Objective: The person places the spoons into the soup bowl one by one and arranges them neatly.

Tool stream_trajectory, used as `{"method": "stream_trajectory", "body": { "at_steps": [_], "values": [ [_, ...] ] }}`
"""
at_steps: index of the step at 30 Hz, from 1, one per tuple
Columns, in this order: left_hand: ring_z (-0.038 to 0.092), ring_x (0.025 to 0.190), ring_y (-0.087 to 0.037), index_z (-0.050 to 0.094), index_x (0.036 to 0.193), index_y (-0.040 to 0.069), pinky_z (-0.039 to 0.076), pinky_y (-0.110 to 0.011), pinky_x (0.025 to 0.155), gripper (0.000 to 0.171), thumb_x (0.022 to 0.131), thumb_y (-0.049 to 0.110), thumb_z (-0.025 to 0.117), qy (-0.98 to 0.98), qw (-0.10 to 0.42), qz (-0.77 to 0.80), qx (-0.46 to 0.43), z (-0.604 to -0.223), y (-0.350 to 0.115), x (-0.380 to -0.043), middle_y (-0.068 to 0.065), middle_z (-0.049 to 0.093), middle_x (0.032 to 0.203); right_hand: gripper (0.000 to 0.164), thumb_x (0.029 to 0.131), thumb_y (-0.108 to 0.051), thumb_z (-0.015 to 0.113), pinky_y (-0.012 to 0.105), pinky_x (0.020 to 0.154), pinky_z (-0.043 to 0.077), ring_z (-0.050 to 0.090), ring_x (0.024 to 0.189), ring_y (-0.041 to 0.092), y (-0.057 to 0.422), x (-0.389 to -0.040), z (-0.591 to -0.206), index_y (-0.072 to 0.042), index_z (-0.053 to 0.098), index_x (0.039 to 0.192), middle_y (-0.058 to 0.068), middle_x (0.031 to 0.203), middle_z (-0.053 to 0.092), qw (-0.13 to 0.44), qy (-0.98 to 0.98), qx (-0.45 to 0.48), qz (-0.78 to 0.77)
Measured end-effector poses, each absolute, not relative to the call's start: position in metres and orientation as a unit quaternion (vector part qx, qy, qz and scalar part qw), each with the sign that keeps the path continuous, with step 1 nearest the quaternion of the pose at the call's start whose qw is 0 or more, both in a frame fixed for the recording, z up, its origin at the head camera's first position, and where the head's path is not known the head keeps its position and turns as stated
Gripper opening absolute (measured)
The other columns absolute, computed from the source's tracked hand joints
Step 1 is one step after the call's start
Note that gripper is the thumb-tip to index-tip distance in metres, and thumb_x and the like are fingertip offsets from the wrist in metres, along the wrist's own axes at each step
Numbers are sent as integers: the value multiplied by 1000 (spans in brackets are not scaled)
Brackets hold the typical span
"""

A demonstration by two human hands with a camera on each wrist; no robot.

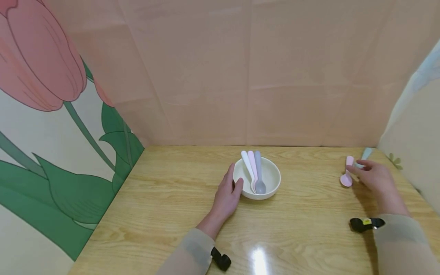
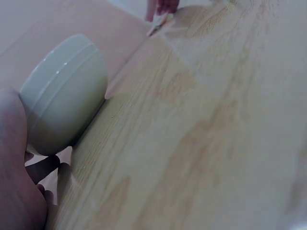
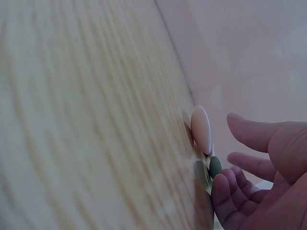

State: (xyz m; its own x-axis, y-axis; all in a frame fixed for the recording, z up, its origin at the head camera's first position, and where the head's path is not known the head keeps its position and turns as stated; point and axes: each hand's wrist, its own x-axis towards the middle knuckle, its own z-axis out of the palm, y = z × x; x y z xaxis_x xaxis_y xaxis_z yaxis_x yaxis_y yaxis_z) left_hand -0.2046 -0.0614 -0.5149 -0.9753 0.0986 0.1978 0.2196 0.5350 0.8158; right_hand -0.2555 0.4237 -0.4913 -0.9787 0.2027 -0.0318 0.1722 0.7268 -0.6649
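Note:
My left hand point(image 1: 225, 196) grips a white bowl point(image 1: 273, 173) at its left side, thumb at the rim and fingers round the outer wall. Leaning inside the bowl are a white spoon point(image 1: 247, 162), a pink spoon point(image 1: 252, 158) and a lavender-grey spoon point(image 1: 260, 187), handles up over the far rim. Far to the right, my right hand point(image 1: 376, 177) hovers low with thumb and fingers spread apart. Beside its fingertips lie another pink spoon point(image 1: 346, 180) and a pale teal spoon point(image 1: 367, 153), whose near end the hand partly hides. In the right wrist view, the fingers are right at the teal spoon point(image 3: 215, 166).
Everything stands on a wood-grain table point(image 1: 165, 198). A plain pinkish-brown cloth point(image 1: 206, 76) hangs along the back edge. Tulip-patterned fabric point(image 1: 68, 172) borders the left side, and a pale wall point(image 1: 423, 133) closes off the right.

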Motion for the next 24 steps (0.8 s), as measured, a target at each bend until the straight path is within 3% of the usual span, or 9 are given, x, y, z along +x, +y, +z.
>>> {"method": "stream_trajectory", "body": {
  "at_steps": [4,9,13,17,20,24],
  "values": [
    [25,147,-10,8,161,42,26,-36,119,64,105,56,36,-873,65,-473,-94,-515,-62,-204,11,25,163,89,96,-60,55,45,74,44,48,103,45,423,-255,-491,10,38,148,37,128,45,8,-932,-105,348],
    [25,147,-10,8,161,41,26,-36,119,64,105,57,35,-873,69,-472,-98,-515,-63,-204,10,25,163,91,96,-61,55,56,82,42,46,108,50,422,-254,-490,11,38,147,40,132,43,-4,-934,-100,344],
    [25,147,-9,8,161,42,26,-35,119,64,105,57,35,-874,67,-471,-96,-515,-63,-205,11,25,163,86,97,-57,58,45,75,43,51,104,47,420,-253,-490,12,41,145,39,128,49,5,-938,-91,334],
    [25,147,-9,8,161,42,26,-36,119,63,106,56,36,-874,66,-471,-96,-516,-63,-206,11,25,163,80,95,-52,64,32,64,46,59,86,32,418,-254,-490,13,46,140,35,116,59,19,-943,-79,322],
    [25,147,-9,8,161,42,26,-36,119,64,105,57,35,-875,66,-470,-97,-516,-63,-205,11,25,163,78,94,-49,67,29,61,46,59,79,25,418,-254,-489,13,49,137,33,110,63,23,-946,-74,316],
    [26,147,-10,8,162,40,26,-35,119,65,105,58,34,-874,68,-471,-100,-515,-63,-205,10,26,163,77,94,-48,68,31,65,44,58,82,26,417,-253,-489,13,48,137,32,111,63,23,-947,-73,312]
  ]
}}
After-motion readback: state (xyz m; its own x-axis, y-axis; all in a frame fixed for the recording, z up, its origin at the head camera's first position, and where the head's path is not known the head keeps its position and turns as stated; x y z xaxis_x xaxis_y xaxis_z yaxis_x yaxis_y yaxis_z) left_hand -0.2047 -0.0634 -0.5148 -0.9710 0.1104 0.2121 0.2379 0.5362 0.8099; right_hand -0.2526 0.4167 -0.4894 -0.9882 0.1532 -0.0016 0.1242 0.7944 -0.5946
